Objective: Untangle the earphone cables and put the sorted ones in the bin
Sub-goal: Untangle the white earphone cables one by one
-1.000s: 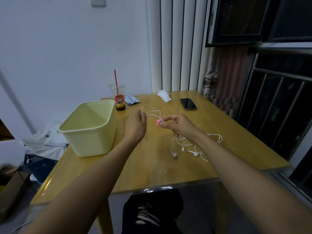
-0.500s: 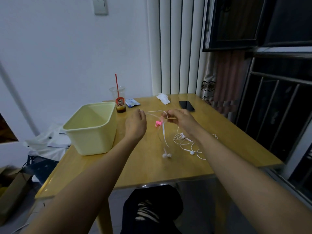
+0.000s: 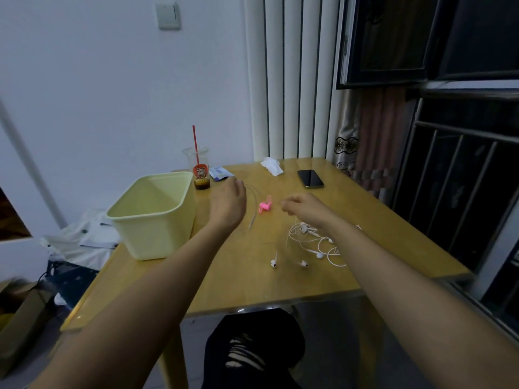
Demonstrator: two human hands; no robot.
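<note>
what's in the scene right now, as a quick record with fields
left hand: holds a white earphone cable
right hand: fingers curled, grip unclear
pink clip: between the hands
cable tangle: on the table, under the right wrist
bin: left of the hands, no cables visible inside
far side: phone, cup, tissue

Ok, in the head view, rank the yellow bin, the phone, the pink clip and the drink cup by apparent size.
1. yellow bin
2. drink cup
3. phone
4. pink clip
The clip is nearer the camera than the cup and phone, yet looks smallest.
</note>
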